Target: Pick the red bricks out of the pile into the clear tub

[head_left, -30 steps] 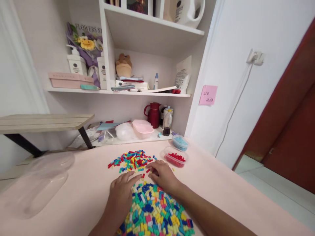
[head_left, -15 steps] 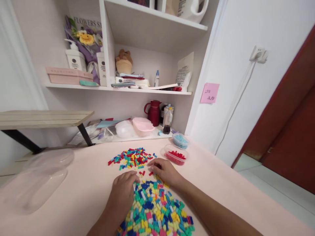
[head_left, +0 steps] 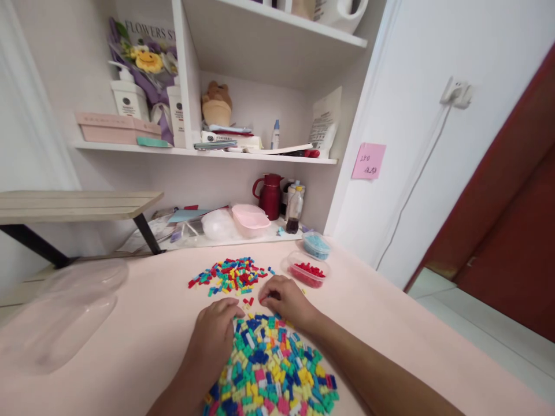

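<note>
A large heap of small multicoloured building bricks point(head_left: 273, 370) lies on the table in front of me. My left hand point(head_left: 214, 329) rests at its upper left edge, fingers stretched forward and loosely bent, holding nothing that I can see. Across from it, my right hand point(head_left: 286, 300) is curled, with thumb and fingertips together on a small red brick point(head_left: 262, 299), partly hidden by the fingers. A couple of loose red bricks point(head_left: 248, 301) lie between the hands. Beyond them spreads a smaller brick pile point(head_left: 234, 274) with many red and blue pieces.
A clear tub of red bricks point(head_left: 307, 279) stands beyond my right hand, with a tub of light blue bricks point(head_left: 316, 247) behind it. Clear plastic containers point(head_left: 73, 323) sit at the left, near a small wooden shelf point(head_left: 78, 205). A red jug point(head_left: 270, 196) stands at the back.
My right hand's fingers have closed together on a red brick that was lying just below them. My left hand has stayed almost in place; the view has shifted slightly.
</note>
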Motion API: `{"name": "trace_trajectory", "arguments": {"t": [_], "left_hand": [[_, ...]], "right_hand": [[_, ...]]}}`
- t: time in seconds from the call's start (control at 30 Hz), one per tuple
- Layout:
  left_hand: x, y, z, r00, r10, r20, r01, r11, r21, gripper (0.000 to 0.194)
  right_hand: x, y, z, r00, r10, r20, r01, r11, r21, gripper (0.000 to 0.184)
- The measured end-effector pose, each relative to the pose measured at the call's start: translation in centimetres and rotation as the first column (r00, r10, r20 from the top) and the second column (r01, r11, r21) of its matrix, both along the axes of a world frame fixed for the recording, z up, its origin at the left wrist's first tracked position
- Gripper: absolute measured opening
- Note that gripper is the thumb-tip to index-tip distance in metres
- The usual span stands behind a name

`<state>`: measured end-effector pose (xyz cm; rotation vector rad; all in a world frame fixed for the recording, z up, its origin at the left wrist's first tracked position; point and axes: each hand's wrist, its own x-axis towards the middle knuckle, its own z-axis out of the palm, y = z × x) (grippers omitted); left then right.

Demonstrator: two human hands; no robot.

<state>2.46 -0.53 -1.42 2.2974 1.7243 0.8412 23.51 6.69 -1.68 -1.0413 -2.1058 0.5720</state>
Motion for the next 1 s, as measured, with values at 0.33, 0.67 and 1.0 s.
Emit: {"name": "trace_trajectory", "arguments": {"t": [0.33,0.67,1.0], "left_hand": [[0.1,-0.1,-0.1,0.994,-0.030,-0.108,0.020,0.995,-0.098,0.064],[0.1,-0.2,0.3,1.000,0.002,-0.030,-0.003,1.000,-0.025,0.042],[-0.3,0.0,0.2,0.997,-0.001,0.072,-0.003,0.998,0.056,0.041]], "right_hand": [[0.4,-0.4,2.3,0.991,0.066,-0.120,-0.059,0.996,0.061,0.008],[6.0,1.9,4.7,0.846,-0.383,-0.371,0.474,0.859,0.195,0.018],[6.3,1.5,4.4,0.847,-0.426,-0.317,0.508,0.824,0.251,0.022]]}}
